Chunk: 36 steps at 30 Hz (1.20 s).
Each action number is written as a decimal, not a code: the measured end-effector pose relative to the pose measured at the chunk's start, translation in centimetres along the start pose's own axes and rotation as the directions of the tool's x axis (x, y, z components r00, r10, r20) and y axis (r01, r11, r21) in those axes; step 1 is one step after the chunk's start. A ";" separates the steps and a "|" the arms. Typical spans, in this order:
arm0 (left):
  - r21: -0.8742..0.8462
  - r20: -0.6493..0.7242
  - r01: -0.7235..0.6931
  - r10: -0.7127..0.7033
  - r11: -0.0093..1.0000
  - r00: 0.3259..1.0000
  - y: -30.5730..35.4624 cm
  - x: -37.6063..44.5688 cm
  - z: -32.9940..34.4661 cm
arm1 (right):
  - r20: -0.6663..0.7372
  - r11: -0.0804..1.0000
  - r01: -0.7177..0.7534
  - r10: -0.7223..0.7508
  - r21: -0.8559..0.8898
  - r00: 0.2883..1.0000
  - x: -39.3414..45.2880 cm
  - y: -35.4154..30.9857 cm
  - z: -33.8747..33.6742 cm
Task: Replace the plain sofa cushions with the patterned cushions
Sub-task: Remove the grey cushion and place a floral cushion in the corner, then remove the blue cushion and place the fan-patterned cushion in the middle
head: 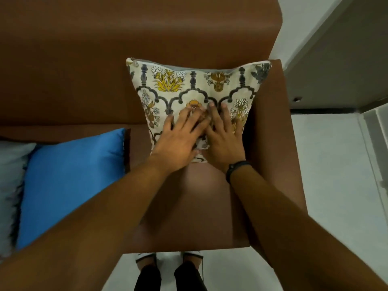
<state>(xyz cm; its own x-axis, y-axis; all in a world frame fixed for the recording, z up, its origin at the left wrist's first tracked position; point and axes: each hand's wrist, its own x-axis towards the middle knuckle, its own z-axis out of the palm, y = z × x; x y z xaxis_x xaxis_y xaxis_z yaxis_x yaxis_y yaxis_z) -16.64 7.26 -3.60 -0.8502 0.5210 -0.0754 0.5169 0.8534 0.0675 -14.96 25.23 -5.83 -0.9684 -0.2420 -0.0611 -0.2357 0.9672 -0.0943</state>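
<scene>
Two hands lie flat on the patterned cushion [195, 95], which stands upright against the backrest of the brown sofa [84, 70], wedged beside its right armrest. Its zip edge points up and its broad face tilts toward the seat. The left hand [178, 137] and right hand [225, 135] rest side by side on its lower half, fingers spread, each grip open and pressing, not clasping. Left of this cushion, apart from it, a blue cushion [71, 183] lies on the seat, with a grey cushion [10, 181] beyond.
</scene>
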 end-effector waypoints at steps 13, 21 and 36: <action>-0.230 0.341 0.358 -0.270 0.905 0.901 -3.6 -2.2 -1.1 | 0.155 0.875 -0.409 0.381 0.258 0.912 -0.9 1.1 -0.6; -0.449 0.428 0.813 -0.710 0.371 0.560 -17.7 -23.3 0.5 | 0.654 0.732 -0.601 0.288 0.321 0.699 -9.4 -16.6 1.7; -0.590 0.675 0.806 -0.517 0.049 0.525 -34.6 -41.6 10.6 | 0.800 0.349 -0.851 0.328 0.392 0.503 -5.8 -37.7 9.5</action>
<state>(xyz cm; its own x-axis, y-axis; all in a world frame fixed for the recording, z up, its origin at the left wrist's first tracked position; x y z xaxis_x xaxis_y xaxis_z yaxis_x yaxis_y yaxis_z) 1.90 -43.75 -13.31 -0.6469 -0.1554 -0.7465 -0.7189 0.4507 0.5292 0.29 -10.56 -11.37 -0.4989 0.1343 -0.8562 0.7742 0.5130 -0.3707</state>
